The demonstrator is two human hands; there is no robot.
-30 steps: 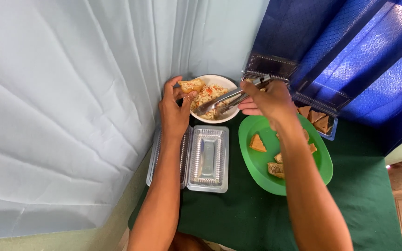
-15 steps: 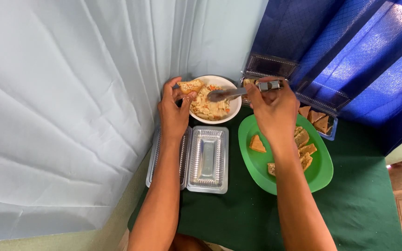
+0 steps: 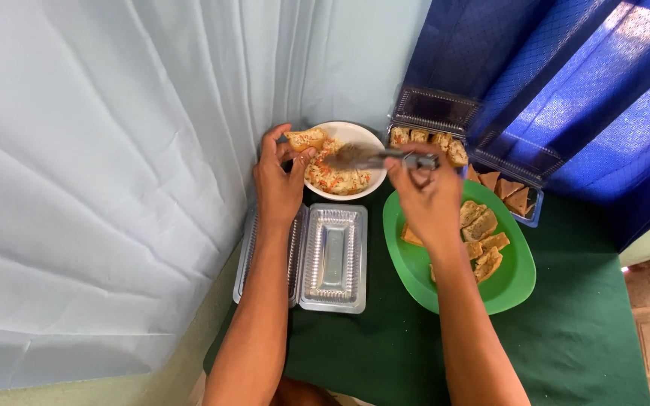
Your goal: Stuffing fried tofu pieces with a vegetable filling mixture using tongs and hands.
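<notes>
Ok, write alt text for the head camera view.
A person's left hand holds a fried food piece over a white bowl of shredded filling, while the right hand dips a metal spoon into it. An open clear container and a green plate of fried pieces sit on green cloth.

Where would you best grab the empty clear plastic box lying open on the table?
Probably by the near short edge of the clear plastic box, from the person's side. It lies open and flat, the left hand and arm cover its left half, and the white bowl crowds the far end.
</notes>
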